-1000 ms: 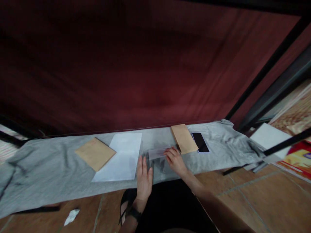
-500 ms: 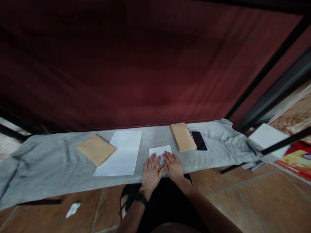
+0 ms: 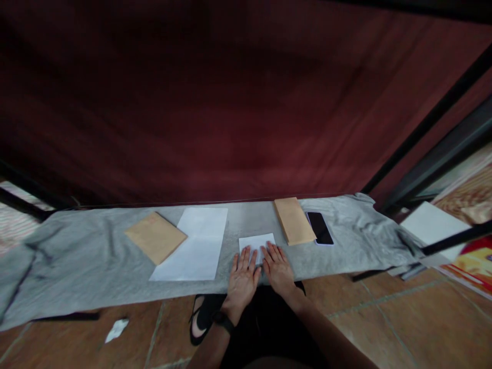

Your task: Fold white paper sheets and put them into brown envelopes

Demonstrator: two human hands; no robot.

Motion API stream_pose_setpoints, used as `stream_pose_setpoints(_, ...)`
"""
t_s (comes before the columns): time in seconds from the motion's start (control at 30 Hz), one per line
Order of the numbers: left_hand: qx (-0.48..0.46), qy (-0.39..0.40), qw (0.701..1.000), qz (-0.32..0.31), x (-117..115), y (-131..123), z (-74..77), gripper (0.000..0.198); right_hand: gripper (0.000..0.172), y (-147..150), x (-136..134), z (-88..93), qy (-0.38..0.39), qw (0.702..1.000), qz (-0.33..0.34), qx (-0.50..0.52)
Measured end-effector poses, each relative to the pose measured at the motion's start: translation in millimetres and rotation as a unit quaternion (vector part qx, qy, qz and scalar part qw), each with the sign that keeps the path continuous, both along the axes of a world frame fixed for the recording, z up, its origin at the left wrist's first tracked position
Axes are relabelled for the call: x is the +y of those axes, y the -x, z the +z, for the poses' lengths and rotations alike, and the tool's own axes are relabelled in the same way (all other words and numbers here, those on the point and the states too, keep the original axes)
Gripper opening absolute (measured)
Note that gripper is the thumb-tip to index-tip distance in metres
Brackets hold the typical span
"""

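Note:
A small folded white paper point(image 3: 257, 242) lies on the grey cloth near its front edge. My left hand point(image 3: 243, 274) rests flat on the paper's left part, fingers stretched out. Flat on its right part lies my right hand point(image 3: 278, 267), fingers also extended. Both hands cover the paper's near portion. Left of them is a larger white sheet point(image 3: 203, 246) with a crease across it, partly under a brown envelope point(image 3: 156, 237). To the right, a stack of brown envelopes point(image 3: 294, 220) lies beside a dark-screened phone point(image 3: 320, 228).
The grey cloth point(image 3: 96, 266) drapes over a long, narrow bench. A dark red panel point(image 3: 238, 113) rises behind it, with black metal bars at both sides. White boards and a red-yellow package point(image 3: 480, 264) stand at the right. Crumpled white paper point(image 3: 116, 330) lies on the tiled floor.
The whole view has shifted slightly, so the bench things appear a little further right and lower. Both hands remain flat on the folded paper, the right hand's fingers slightly more spread.

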State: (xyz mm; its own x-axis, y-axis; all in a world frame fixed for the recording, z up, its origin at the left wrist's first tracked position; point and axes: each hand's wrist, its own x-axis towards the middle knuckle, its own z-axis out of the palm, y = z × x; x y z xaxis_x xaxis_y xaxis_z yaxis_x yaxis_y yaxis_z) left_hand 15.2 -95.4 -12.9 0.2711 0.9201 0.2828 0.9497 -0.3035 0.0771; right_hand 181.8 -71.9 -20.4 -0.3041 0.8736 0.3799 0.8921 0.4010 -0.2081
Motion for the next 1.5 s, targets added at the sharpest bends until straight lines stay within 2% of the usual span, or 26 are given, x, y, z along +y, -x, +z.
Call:
stream_pose_setpoints(0.13, -0.025, 0.008, 0.999, 0.029, 12, -6, 4.0, 0.05, 0.042, 1, 13, 4.0, 0.012, 0.998, 0.018, 0.056)
stream_pose_setpoints(0.23, -0.023, 0.003, 1.0, 0.013, 24, -10, 2.6, 0.053, 0.045, 11, 24, 6.4, 0.025, 0.995, 0.045, 0.083)
stream_pose_setpoints(0.43, 0.005, 0.037, 0.999, -0.007, 31, -11, -7.1, 0.058, 0.048, 26, 29, 1.4, 0.046, 0.994, 0.089, 0.052)
stream_pose_setpoints(0.73, -0.001, 0.022, 1.0, 0.013, 25, -7, -5.8, 0.063, 0.046, 8, 27, -7.9, 0.04, 0.998, 0.044, -0.006)
stream_pose_setpoints(1.1, 0.009, 0.024, 1.0, 0.007, 16, 5, 0.8, 0.064, 0.05, 11, 26, -9.8, 0.006, 0.999, -0.032, -0.022)
stream_pose_setpoints(1.5, 0.013, 0.016, 1.0, -0.001, 7, 20, -0.5, 0.077, 0.058, -5, 26, -23.9, -0.022, 0.999, -0.027, -0.011)
